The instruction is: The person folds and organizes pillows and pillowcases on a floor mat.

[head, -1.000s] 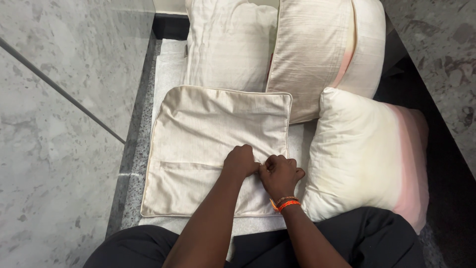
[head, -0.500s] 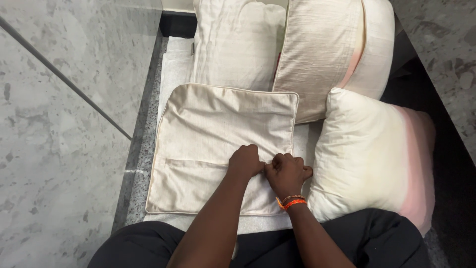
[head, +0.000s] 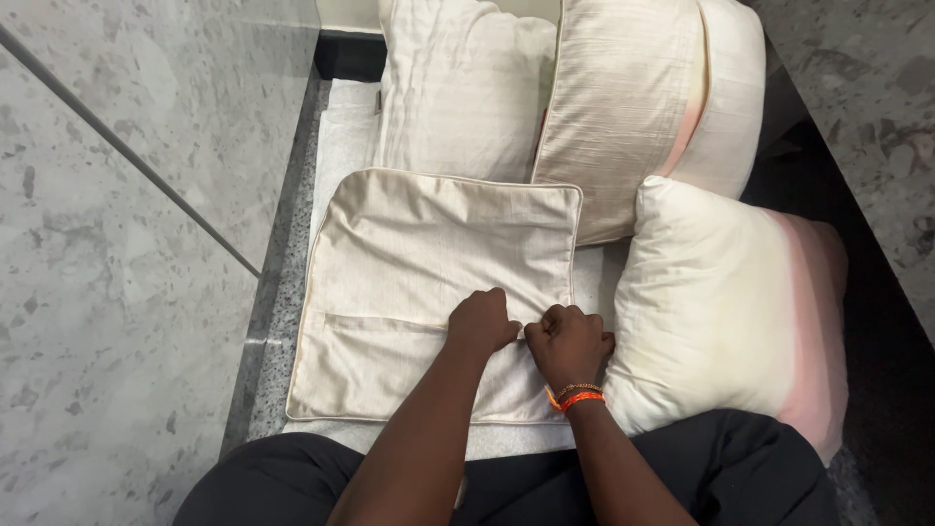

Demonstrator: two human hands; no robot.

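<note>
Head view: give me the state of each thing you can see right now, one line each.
Flat cushion cover: empty, lying flat, back seam facing up.
Left hand: closed, pinching the cover at the seam.
Right hand: closed, gripping the same seam beside it.
Bare pillow: uncovered, plump, touching the right hand.
Two covered cushions: filled, propped upright behind.

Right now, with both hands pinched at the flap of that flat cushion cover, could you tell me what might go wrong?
The left hand and right hand grip the flat cushion cover at one small spot, so a hard pull may strain its seam. The cover's left edge lies near the ledge edge and could slide off. The plump pillow presses beside the right hand and may crowd it.
</note>
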